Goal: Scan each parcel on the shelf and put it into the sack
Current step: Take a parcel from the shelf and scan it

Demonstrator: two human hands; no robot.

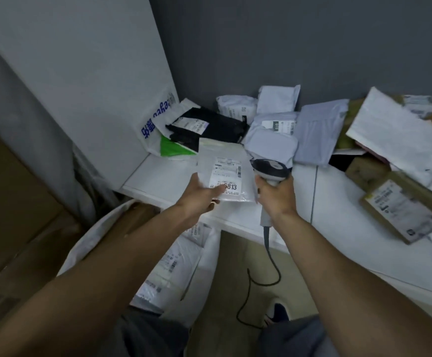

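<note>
My left hand (200, 195) holds a flat white parcel (225, 161) by its near edge, label up, just above the white shelf (158, 179). My right hand (276, 195) grips a grey barcode scanner (270, 170) right beside the parcel, its head pointing away from me. Its cable (266, 256) hangs down to the floor. The white sack (207, 287) stands open below the shelf edge between my arms, with several parcels inside.
Several parcels lie at the back of the shelf: a black one (209, 127), pale grey bags (312, 132), a white envelope (395, 135). A brown box (405, 207) sits at the right. Cardboard boxes (16, 215) stand at the left. A white side panel (80, 86) bounds the shelf.
</note>
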